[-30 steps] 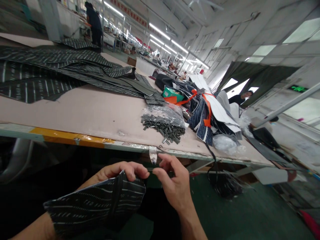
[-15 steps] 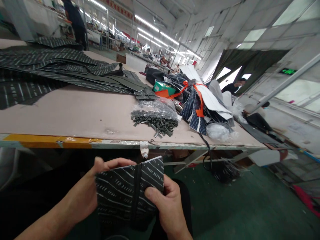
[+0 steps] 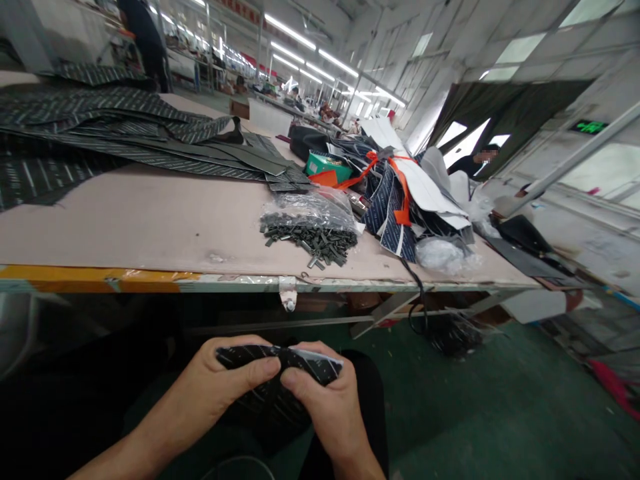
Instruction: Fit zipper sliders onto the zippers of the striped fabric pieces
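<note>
Below the table's front edge I hold a dark fabric piece (image 3: 315,365) printed with white lettering and stripes. My left hand (image 3: 225,383) grips its left side, thumb on the near face and fingers behind. My right hand (image 3: 327,393) grips the right side in the same way, its thumb close to the left one. The top edge bends between them and shows a pale backing. A darker strip runs down the middle, and the lower part is in shadow. On the table beyond lies a heap of small dark metal clips (image 3: 320,240), partly under a clear plastic bag (image 3: 320,207).
Long striped fabric strips (image 3: 125,127) are stacked on the table (image 3: 125,220) at left. A green box (image 3: 325,167), an orange ribbon (image 3: 403,193) and bundled navy and white pieces (image 3: 395,213) lie at right. Two people (image 3: 143,37) are farther off.
My left hand has moved right and closed its thumb over the near face. The fabric piece has dropped slightly and tipped, its top edge now bent between both thumbs.
</note>
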Demonstrator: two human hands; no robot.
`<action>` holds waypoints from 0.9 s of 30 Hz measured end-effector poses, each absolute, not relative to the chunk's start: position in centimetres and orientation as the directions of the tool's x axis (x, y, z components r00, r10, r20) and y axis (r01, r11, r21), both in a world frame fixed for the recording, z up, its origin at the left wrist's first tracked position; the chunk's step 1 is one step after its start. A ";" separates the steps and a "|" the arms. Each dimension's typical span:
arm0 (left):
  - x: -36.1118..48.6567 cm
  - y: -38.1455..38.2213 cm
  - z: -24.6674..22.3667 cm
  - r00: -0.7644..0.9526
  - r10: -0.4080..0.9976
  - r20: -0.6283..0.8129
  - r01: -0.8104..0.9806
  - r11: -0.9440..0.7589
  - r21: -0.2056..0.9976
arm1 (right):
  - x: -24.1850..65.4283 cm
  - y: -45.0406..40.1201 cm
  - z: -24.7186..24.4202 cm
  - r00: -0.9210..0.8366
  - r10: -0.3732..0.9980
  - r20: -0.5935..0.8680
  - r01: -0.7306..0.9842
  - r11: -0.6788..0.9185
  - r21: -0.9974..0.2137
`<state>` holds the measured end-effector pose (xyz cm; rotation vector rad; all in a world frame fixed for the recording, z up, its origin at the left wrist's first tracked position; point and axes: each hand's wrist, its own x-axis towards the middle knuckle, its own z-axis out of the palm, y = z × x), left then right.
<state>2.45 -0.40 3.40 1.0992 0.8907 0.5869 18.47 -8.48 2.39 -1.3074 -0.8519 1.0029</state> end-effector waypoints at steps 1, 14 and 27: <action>2.6 -0.4 3.4 0.544 0.774 -0.325 0.022 0.374 0.927 | 18.4 -8.4 2.3 0.374 0.927 0.004 -0.075 0.034 -0.997; 3.0 -0.4 2.8 0.510 0.752 -0.418 -0.135 0.550 0.824 | 18.4 -7.9 1.8 0.343 0.773 0.534 0.369 0.411 -0.833; 3.5 -0.2 4.4 0.489 0.713 -0.503 -0.202 0.653 0.730 | 19.0 -7.2 2.0 0.269 0.960 -0.079 -0.457 0.055 -0.888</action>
